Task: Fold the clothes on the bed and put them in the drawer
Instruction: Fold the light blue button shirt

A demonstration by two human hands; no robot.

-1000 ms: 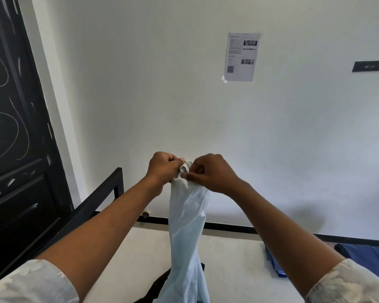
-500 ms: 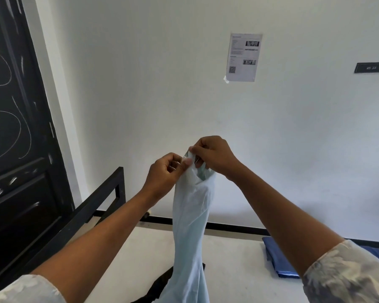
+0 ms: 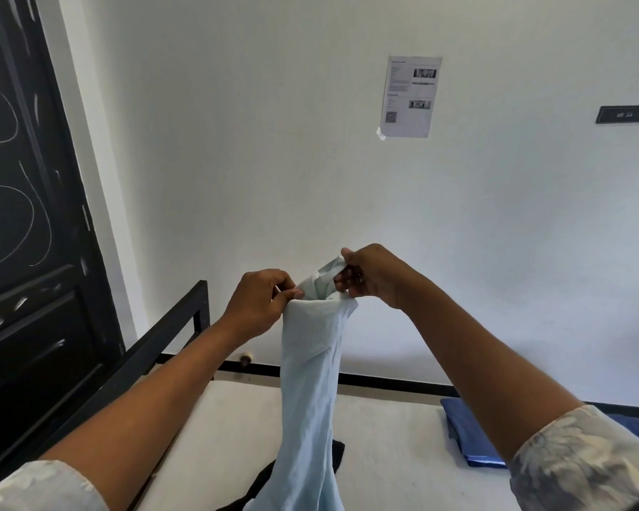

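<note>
Above the near half of the bed [image 3: 214, 429], both hands hold a pale blue garment [image 3: 310, 381] up by its top edge, so that it hangs in a long, loosely twisted column whose lower end runs out of view at the bottom. The left hand [image 3: 262, 304] has a closed grip, thumb and fingers pinching the left side of that edge. The right hand [image 3: 375, 276], a little higher, pinches the right side, where a narrow band of the hem stands up between its fingers. A black garment [image 3: 338, 459] lies on the mattress just behind the hanging cloth. A folded blue cloth [image 3: 465, 433] lies well apart near the bed's far right side. The black bed frame [image 3: 155, 348] rails in the left edge and the far edge along the white wall [image 3: 237, 160]. Bare mattress lies open on both sides of the hanging garment. A black door [image 3: 23, 215] stands beyond the left rail. One second ago the two hands were pressed together at the knuckles; they have since drawn apart, the right rising above the left, and the garment's top edge is now stretched between them.
</note>
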